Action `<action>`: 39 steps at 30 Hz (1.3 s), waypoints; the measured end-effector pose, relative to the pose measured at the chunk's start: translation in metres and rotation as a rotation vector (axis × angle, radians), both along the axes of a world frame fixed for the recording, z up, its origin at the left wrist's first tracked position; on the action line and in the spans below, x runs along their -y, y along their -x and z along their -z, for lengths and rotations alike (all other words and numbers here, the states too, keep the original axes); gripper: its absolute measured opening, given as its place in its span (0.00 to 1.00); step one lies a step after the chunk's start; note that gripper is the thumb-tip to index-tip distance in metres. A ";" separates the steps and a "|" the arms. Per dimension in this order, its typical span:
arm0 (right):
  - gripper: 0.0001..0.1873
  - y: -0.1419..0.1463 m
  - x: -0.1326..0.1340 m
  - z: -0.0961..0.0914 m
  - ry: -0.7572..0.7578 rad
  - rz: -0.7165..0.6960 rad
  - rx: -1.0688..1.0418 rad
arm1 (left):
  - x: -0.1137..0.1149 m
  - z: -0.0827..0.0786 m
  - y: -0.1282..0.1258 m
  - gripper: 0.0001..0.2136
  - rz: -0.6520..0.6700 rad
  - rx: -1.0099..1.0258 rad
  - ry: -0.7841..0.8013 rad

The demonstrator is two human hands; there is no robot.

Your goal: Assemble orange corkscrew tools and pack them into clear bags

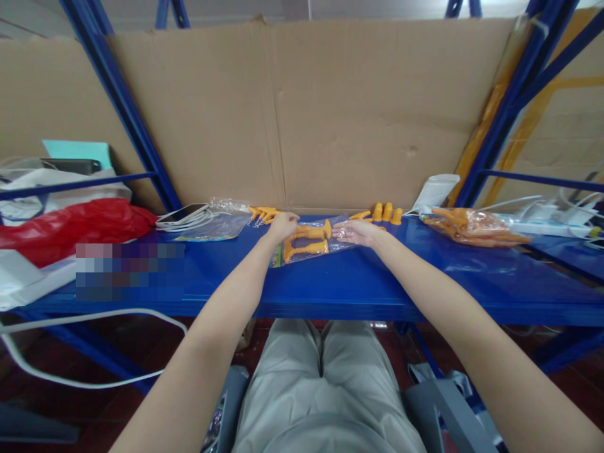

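A clear plastic bag (pixel 306 254) with orange plastic toy-like parts (pixel 312 248) inside lies flat on the blue shelf top. At its far left corner my left hand (pixel 282 225) has its fingers closed on the bag's edge. My right hand (pixel 358 233) is at the bag's right end, fingers stretched out to the left against the plastic. Beyond the left hand are orange pieces with small chains (pixel 264 212). Behind the right hand lies another orange piece (pixel 361 215), beside several orange cup-shaped pieces (pixel 387 212) standing upright.
A flat clear bag (pixel 221 228) and a phone with a white cable (pixel 186 217) lie at left, near a red plastic bag (pixel 80 223). To the right sit a bag of orange parts (pixel 472 226) and a white power strip (pixel 542 223). Cardboard (pixel 377 113) stands behind, between blue posts.
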State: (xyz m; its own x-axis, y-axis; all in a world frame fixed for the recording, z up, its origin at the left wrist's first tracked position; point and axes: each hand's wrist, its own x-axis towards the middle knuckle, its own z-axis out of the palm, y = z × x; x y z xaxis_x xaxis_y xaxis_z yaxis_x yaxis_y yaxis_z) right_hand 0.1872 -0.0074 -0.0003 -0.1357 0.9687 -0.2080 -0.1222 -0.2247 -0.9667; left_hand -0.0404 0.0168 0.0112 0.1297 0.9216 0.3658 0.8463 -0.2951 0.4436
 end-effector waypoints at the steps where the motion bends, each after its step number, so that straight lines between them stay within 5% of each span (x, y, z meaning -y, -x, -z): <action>1: 0.13 -0.002 -0.001 -0.001 0.017 0.009 -0.004 | 0.001 -0.002 0.001 0.20 -0.016 0.010 0.007; 8: 0.28 -0.006 -0.003 -0.007 0.057 -0.043 -0.052 | -0.002 0.002 0.002 0.18 -0.007 -0.048 0.061; 19: 0.16 -0.007 0.005 -0.008 0.037 -0.127 0.014 | -0.009 0.015 -0.002 0.15 0.173 -0.097 0.069; 29: 0.13 0.006 0.008 -0.011 0.057 -0.031 -0.043 | -0.005 0.009 -0.006 0.18 0.021 -0.121 -0.107; 35: 0.10 0.012 0.004 -0.005 0.025 0.077 -0.127 | 0.006 0.004 -0.009 0.19 -0.085 -0.209 0.008; 39: 0.09 0.014 0.005 -0.005 0.022 0.043 -0.160 | 0.007 0.008 -0.011 0.18 0.024 -0.207 0.140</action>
